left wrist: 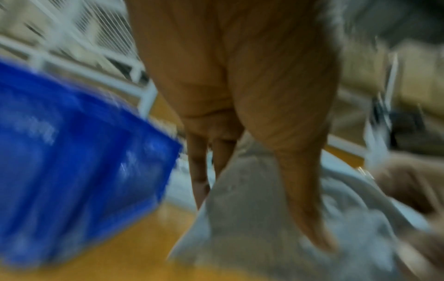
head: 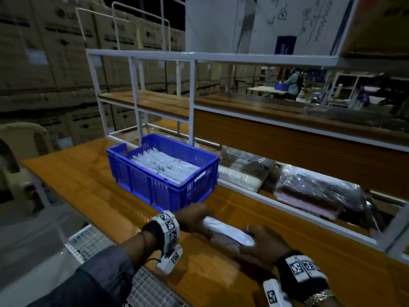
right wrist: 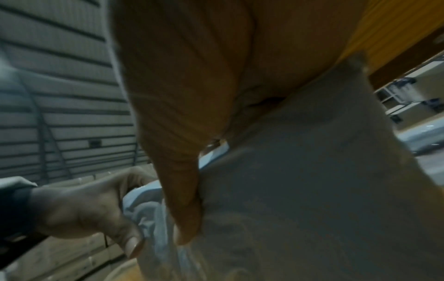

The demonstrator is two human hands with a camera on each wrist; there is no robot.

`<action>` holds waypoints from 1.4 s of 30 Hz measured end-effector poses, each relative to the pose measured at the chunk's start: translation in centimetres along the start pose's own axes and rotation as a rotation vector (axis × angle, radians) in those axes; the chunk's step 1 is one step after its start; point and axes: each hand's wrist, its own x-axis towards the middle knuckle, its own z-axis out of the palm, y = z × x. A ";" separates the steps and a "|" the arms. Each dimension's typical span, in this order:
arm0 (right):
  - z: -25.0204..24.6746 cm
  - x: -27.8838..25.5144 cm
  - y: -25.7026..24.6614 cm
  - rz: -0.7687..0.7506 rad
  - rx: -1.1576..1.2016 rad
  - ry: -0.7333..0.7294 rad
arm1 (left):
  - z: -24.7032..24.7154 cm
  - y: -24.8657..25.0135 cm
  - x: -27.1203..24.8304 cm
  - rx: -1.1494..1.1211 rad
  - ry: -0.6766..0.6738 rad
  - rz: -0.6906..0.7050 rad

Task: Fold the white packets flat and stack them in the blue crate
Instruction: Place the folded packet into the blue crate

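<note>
A white packet (head: 229,232) lies between my two hands just above the orange table (head: 88,180), near its front edge. My left hand (head: 194,219) grips the packet's left end, thumb and fingers curled round it (left wrist: 252,199). At the other end my right hand (head: 263,244) holds the packet (right wrist: 312,180) with the thumb pressed along it. The blue crate (head: 163,173) stands just beyond my left hand on the table and holds several flat white packets (head: 163,165). In the left wrist view the crate (left wrist: 72,152) is a blur at the left.
A white metal shelf frame (head: 190,94) rises behind the crate. Plastic-wrapped bundles (head: 314,191) lie under its lower shelf to the right. A wire mesh rack (head: 93,242) sits below the table's front edge. Stacked cardboard boxes (head: 44,63) fill the left background.
</note>
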 end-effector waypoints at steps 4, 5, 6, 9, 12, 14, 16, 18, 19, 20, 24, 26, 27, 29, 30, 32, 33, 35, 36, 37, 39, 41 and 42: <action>-2.3 4.1 -5.7 -0.102 0.032 0.048 | -7.1 -4.0 -2.5 -0.089 0.048 -0.042; -2.9 5.0 -7.3 -0.122 0.041 0.058 | -8.8 -4.7 -3.3 -0.110 0.071 -0.044; -3.5 5.8 -9.0 -0.152 0.046 0.075 | -10.4 -5.6 -4.1 -0.138 0.099 -0.043; -5.2 8.8 -14.0 -0.237 0.048 0.130 | -15.1 -8.7 -6.1 -0.155 0.186 -0.038; -6.4 12.3 -18.7 -0.335 0.031 0.176 | -19.0 -11.8 -8.2 -0.171 0.287 -0.024; -6.8 14.9 -21.3 -0.376 0.013 0.208 | -21.0 -13.9 -9.6 -0.216 0.359 -0.052; -6.9 17.8 -23.2 -0.398 -0.004 0.230 | -22.7 -15.8 -10.6 -0.276 0.443 -0.062; -7.3 20.2 -24.9 -0.418 -0.024 0.232 | -24.0 -17.7 -11.1 -0.345 0.499 -0.067; -7.6 21.2 -25.7 -0.424 -0.022 0.233 | -24.6 -18.6 -11.2 -0.370 0.514 -0.076; -7.8 22.5 -26.3 -0.436 -0.014 0.233 | -25.1 -19.6 -11.1 -0.392 0.519 -0.079; -8.4 27.5 -28.5 -0.450 -0.013 0.206 | -26.8 -24.3 -10.3 -0.457 0.512 -0.086; -8.3 30.0 -29.2 -0.463 -0.017 0.167 | -27.3 -27.0 -9.4 -0.476 0.497 -0.101; -8.2 31.3 -29.5 -0.460 -0.022 0.142 | -27.6 -28.4 -8.9 -0.475 0.489 -0.101; -7.9 34.2 -29.7 -0.465 -0.023 0.077 | -28.3 -31.0 -7.7 -0.455 0.463 -0.099; -7.7 35.6 -29.7 -0.460 -0.014 0.046 | -28.7 -32.1 -7.1 -0.439 0.443 -0.106; -7.2 38.4 -29.7 -0.445 -0.019 -0.001 | -29.7 -34.1 -6.0 -0.414 0.371 -0.128; -6.9 39.7 -29.8 -0.441 -0.020 -0.027 | -30.2 -35.0 -5.5 -0.407 0.334 -0.135; -6.5 41.9 -30.1 -0.440 -0.020 -0.056 | -31.2 -37.3 -4.2 -0.385 0.291 -0.150; -6.4 42.8 -30.3 -0.428 -0.020 -0.066 | -31.5 -38.6 -3.6 -0.368 0.257 -0.179; -6.3 43.6 -30.4 -0.402 -0.031 -0.084 | -31.8 -40.0 -2.9 -0.323 0.203 -0.212; -5.4 45.2 -30.2 -0.368 -0.060 -0.131 | -31.7 -43.5 -1.8 -0.143 0.051 -0.281; -4.5 46.5 -29.6 -0.341 -0.055 -0.168 | -31.2 -46.8 -1.1 0.062 -0.088 -0.298; -4.1 46.9 -29.4 -0.323 -0.042 -0.180 | -31.1 -48.3 -0.8 0.102 -0.118 -0.313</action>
